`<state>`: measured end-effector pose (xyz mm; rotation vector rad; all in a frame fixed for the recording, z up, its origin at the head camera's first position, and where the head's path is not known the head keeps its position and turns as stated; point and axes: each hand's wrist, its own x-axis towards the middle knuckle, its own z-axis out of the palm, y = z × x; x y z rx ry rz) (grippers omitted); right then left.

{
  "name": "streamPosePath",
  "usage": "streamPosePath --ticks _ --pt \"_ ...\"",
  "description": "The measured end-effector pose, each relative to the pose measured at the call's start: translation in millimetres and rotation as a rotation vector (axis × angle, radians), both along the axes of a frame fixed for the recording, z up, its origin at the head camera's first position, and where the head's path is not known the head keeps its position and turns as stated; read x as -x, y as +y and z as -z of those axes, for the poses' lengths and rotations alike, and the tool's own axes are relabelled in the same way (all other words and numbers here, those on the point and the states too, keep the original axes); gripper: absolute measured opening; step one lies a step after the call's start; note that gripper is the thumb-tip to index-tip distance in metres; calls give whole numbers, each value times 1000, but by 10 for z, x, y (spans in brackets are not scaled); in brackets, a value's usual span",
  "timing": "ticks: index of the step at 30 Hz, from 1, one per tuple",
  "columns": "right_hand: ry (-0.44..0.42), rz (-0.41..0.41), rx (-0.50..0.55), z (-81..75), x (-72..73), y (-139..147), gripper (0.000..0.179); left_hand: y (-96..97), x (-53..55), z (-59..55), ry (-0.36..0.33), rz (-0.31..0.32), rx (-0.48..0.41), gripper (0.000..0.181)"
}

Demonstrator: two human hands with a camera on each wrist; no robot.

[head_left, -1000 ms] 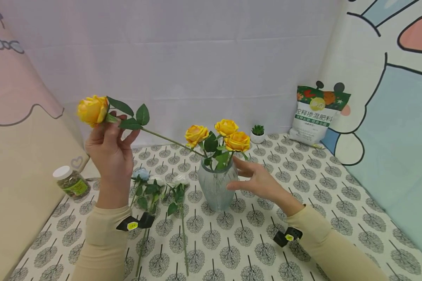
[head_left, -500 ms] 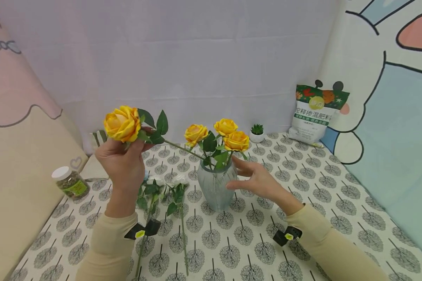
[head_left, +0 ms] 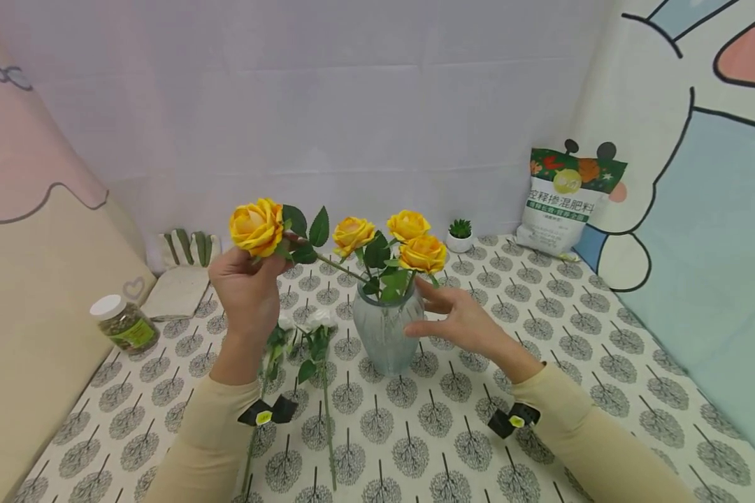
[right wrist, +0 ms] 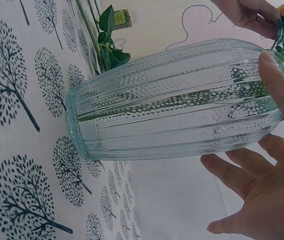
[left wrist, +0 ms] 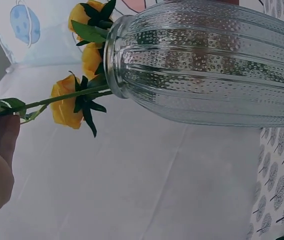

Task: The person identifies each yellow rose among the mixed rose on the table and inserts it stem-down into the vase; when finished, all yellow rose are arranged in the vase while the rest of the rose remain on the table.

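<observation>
My left hand (head_left: 252,290) pinches a long-stemmed yellow rose (head_left: 258,227) just below its bloom. Its stem slants down to the right, with the lower end inside the mouth of a clear ribbed glass vase (head_left: 384,339). Three more yellow roses (head_left: 423,253) stand in that vase, green leaves around them. In the right wrist view, my right hand (right wrist: 277,175) holds the vase near its neck, thumb on one side and fingers on the other. The vase stands upright on the patterned tablecloth (head_left: 415,454). Through the glass a green stem (right wrist: 172,106) shows, reaching near the base.
White-headed flowers (head_left: 319,342) lie on the cloth left of the vase, partly behind my left arm. Farther left are a lidded jar (head_left: 128,328) and green-striped gloves (head_left: 189,248). At the back stand a small potted succulent (head_left: 460,237) and a fertilizer bag (head_left: 556,209).
My left hand has moved right and slightly down with the yellow rose, bringing its bloom closer to the other roses. The gloves have come into sight behind it. My right hand stays at the vase.
</observation>
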<state>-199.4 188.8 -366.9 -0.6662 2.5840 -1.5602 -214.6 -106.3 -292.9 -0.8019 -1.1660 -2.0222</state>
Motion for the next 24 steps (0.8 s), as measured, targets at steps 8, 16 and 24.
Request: streamPosePath --ticks 8,16,24 --pt "2 -7 14 3 2 -2 84 49 83 103 -102 149 -49 25" --pt "21 -32 11 15 22 -4 76 101 135 150 -175 242 -79 22" --pt "22 -34 9 7 22 -5 79 179 164 160 -261 234 -81 22"
